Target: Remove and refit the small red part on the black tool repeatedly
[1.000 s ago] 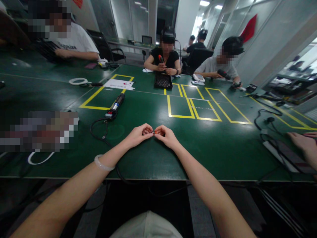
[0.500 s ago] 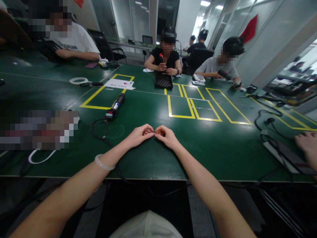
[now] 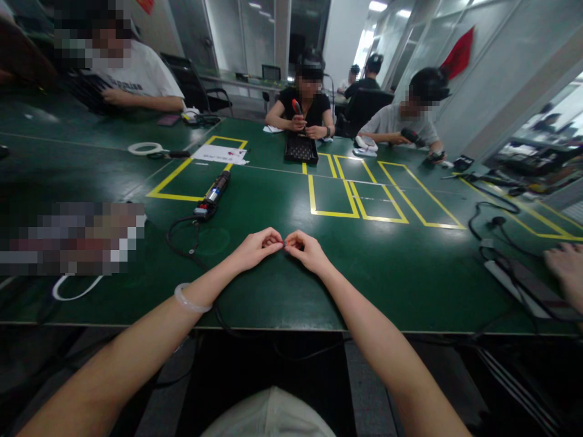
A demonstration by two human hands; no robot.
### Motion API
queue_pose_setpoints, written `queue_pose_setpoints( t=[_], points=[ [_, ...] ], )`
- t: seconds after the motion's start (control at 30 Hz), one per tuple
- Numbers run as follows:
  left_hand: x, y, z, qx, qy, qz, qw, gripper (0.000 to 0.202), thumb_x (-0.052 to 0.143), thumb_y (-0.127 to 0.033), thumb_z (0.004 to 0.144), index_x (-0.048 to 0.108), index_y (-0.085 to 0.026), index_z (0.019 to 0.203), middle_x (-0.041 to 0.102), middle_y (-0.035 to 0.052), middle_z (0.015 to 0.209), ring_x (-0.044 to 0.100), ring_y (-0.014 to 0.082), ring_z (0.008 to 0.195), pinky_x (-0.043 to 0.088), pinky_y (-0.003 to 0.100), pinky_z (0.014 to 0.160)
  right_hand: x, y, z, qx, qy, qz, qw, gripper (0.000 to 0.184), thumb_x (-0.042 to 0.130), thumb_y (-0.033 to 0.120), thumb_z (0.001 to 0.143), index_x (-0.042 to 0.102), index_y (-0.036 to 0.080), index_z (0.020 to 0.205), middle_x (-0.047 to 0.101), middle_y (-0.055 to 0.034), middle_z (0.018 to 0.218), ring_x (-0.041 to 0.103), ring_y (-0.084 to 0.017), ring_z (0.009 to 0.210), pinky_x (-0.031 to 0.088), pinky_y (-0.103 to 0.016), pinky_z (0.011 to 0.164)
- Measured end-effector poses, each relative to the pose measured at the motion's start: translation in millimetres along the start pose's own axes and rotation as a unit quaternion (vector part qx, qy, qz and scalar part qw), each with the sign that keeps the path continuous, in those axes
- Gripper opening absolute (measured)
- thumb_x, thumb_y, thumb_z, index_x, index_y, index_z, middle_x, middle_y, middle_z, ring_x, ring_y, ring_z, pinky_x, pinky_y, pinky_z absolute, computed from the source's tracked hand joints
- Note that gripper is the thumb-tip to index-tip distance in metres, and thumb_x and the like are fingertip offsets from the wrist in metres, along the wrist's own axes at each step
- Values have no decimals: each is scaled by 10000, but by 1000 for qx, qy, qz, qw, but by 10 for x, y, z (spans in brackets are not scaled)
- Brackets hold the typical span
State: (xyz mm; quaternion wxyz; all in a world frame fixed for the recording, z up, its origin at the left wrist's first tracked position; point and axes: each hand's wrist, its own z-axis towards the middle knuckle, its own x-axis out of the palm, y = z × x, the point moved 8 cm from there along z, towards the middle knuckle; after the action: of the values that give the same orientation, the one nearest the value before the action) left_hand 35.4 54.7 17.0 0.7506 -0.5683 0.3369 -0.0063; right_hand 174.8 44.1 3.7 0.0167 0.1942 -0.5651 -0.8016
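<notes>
Just above the green table [image 3: 273, 291], my left hand [image 3: 260, 247] is closed with thumb and fingertips pinched together. My right hand [image 3: 306, 249] mirrors it, also pinched, and the fingertips of both hands meet in front of me. A tiny dark or reddish bit shows between the fingertips; it is too small to name. A pale bangle [image 3: 191, 299] circles my left wrist. Left of my hands lies an electric screwdriver [image 3: 215, 193] with a black cord [image 3: 175, 243] running toward me.
Yellow tape outlines [image 3: 334, 213] mark the table. A white paper [image 3: 218, 154] and a white ring-shaped tool [image 3: 146, 149] lie at back left. Across the table a person works over a black tray [image 3: 300, 150]. A co-worker's hand [image 3: 567, 267] rests at right near a dark device [image 3: 531, 285].
My hands hold almost the same place and pinch. The person across the table has shifted the red-tipped tool slightly.
</notes>
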Motion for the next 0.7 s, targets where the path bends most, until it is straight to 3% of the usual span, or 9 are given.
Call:
queue_pose_setpoints(
  t=[0.7],
  points=[
    [-13, -10, -3, 4, -3, 11, 1000, 339, 631, -486, 856, 625, -172, 984, 687, 43, 904, 638, 183, 811, 494, 290, 726, 4, -7, 2, 8, 0, -21, 1000, 244, 676, 371, 841, 621, 189, 994, 662, -9, 876, 562, -125, 724, 454, -269, 697]
  ],
)
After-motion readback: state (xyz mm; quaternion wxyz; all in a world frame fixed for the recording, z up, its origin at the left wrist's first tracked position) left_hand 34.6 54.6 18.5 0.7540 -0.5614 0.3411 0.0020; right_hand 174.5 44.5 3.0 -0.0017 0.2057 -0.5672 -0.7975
